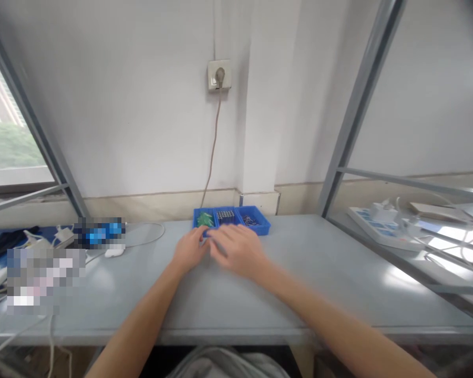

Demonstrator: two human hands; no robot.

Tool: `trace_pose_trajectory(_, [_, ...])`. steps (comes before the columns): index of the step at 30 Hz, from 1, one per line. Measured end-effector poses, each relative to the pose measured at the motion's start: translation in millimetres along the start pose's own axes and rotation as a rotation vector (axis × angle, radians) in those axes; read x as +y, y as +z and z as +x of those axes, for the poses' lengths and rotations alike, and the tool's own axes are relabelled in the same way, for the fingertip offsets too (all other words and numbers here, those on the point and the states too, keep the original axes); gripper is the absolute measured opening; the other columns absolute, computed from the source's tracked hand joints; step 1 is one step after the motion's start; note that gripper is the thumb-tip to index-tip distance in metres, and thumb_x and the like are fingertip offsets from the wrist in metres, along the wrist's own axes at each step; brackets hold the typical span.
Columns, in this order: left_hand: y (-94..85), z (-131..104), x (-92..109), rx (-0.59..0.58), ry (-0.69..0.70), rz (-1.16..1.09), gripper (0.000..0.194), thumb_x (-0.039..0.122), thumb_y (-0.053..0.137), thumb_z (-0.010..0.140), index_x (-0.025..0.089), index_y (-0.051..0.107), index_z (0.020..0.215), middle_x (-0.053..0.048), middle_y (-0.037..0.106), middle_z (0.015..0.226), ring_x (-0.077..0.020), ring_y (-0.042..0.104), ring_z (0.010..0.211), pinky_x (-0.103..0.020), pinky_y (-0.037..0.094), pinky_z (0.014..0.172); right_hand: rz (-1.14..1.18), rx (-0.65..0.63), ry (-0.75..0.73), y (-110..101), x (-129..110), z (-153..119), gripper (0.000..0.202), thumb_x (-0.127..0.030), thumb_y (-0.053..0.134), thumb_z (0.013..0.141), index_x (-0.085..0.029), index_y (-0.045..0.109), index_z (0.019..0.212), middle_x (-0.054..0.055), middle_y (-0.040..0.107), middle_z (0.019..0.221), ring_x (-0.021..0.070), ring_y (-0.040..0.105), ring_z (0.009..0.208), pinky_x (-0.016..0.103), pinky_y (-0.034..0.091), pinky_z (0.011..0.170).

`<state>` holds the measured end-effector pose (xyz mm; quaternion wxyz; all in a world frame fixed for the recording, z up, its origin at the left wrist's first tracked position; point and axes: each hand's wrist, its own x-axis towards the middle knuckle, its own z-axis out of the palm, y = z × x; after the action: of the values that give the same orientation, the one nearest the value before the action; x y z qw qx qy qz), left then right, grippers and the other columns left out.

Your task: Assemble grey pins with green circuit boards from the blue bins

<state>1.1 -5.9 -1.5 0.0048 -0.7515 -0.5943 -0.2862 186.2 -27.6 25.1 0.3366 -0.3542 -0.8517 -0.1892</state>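
My left hand (191, 248) and my right hand (238, 249) meet above the grey tabletop, just in front of the blue bins (263, 228). The left fingers are curled inward. Slightly smeared by motion, the right hand's bent fingers come against the left fingertips. Whatever lies between the fingertips is too small or hidden to name. Green flat pieces (205, 218) fill the left bin, and dark parts with pale dots (225, 216) stand in rows in the middle one. Small thin metallic parts (251, 221) lie loose in the right bin. My hands cover the bins' front edges.
To the left lie a white cable (157, 231), a white object (114, 250), chargers and dark cloth (8, 244). Metal posts (358, 100) frame the table (319, 283). Beyond the right post sits a power strip (382, 226). A cord (215, 142) runs down from the wall socket.
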Motion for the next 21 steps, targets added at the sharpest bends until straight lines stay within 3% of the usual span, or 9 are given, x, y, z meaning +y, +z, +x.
trace_pose_trajectory(3, [1.0, 1, -4, -0.001, -0.083, 0.079, 0.042, 0.035, 0.047, 0.091, 0.028, 0.052, 0.132, -0.005, 0.066, 0.097, -0.0191, 0.063, 0.082, -0.028, 0.045, 0.071, -0.118, -0.319, 0.163, 15, 31, 16, 0.038, -0.028, 0.046, 0.092, -0.017, 0.053, 0.127, 0.014, 0.056, 0.127, 0.0211, 0.062, 0.097, 0.029, 0.048, 0.073])
trace_pose_trajectory(6, [1.8, 4, -8, -0.022, -0.118, 0.105, 0.040, 0.036, 0.046, 0.091, 0.028, 0.055, 0.130, -0.007, 0.066, 0.100, -0.0206, 0.064, 0.083, -0.029, 0.046, 0.072, -0.157, -0.495, 0.221, 33, 52, 19, 0.037, -0.028, 0.046, 0.093, -0.018, 0.051, 0.127, 0.014, 0.055, 0.124, 0.0229, 0.063, 0.098, 0.031, 0.048, 0.075])
trace_pose_trajectory(10, [2.1, 6, -11, -0.022, -0.141, 0.114, 0.037, 0.039, 0.045, 0.092, 0.028, 0.059, 0.124, -0.008, 0.066, 0.102, -0.0236, 0.064, 0.085, -0.032, 0.046, 0.072, -0.173, -0.517, 0.223, 45, 55, 12, 0.034, -0.024, 0.041, 0.095, -0.018, 0.049, 0.128, 0.015, 0.052, 0.124, 0.0223, 0.063, 0.096, 0.032, 0.048, 0.075])
trace_pose_trajectory(15, [0.7, 8, -17, -0.008, -0.175, 0.137, 0.041, 0.040, 0.043, 0.094, 0.028, 0.053, 0.132, -0.010, 0.065, 0.107, -0.0240, 0.063, 0.088, -0.032, 0.046, 0.074, -0.186, -0.534, 0.239, 45, 52, 11, 0.031, -0.018, 0.036, 0.097, -0.018, 0.051, 0.123, 0.014, 0.052, 0.121, 0.0210, 0.063, 0.095, 0.031, 0.046, 0.075])
trace_pose_trajectory(21, [0.7, 13, -24, -0.011, -0.181, 0.157, 0.036, 0.043, 0.041, 0.095, 0.025, 0.059, 0.120, -0.010, 0.067, 0.103, -0.0240, 0.063, 0.088, -0.031, 0.044, 0.072, -0.174, -0.520, 0.243, 43, 53, 8, 0.026, -0.018, 0.042, 0.095, -0.018, 0.054, 0.117, 0.012, 0.054, 0.117, 0.0199, 0.063, 0.091, 0.028, 0.043, 0.070])
